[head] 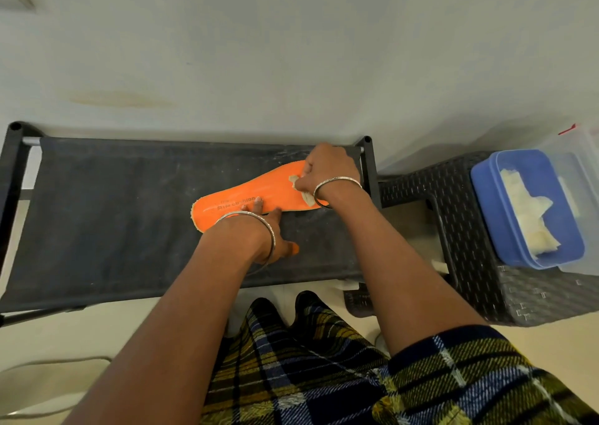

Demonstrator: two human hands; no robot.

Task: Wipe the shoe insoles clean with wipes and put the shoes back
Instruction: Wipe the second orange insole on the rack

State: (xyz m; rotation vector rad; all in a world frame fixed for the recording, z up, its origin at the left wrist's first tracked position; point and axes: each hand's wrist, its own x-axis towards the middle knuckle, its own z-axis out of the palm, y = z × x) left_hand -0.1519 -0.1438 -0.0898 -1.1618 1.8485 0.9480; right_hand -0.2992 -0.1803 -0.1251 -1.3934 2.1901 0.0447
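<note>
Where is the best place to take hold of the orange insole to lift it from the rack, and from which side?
The orange insole lies flat and thin on the fabric rack top. The left hand presses its middle, and the right hand holds a wipe on the right end. So probably take the free left end, coming from the left and pinching the edge.

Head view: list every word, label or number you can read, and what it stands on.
"AIR cushion": dark print on the flat orange foam insole, beside a fingertip of the left hand; first word blurred, so unsure.
Smaller print just above it on the insole: too small to read.
Crumpled pale wipe in the right hand, blue plastic tub: no text shows.
</note>
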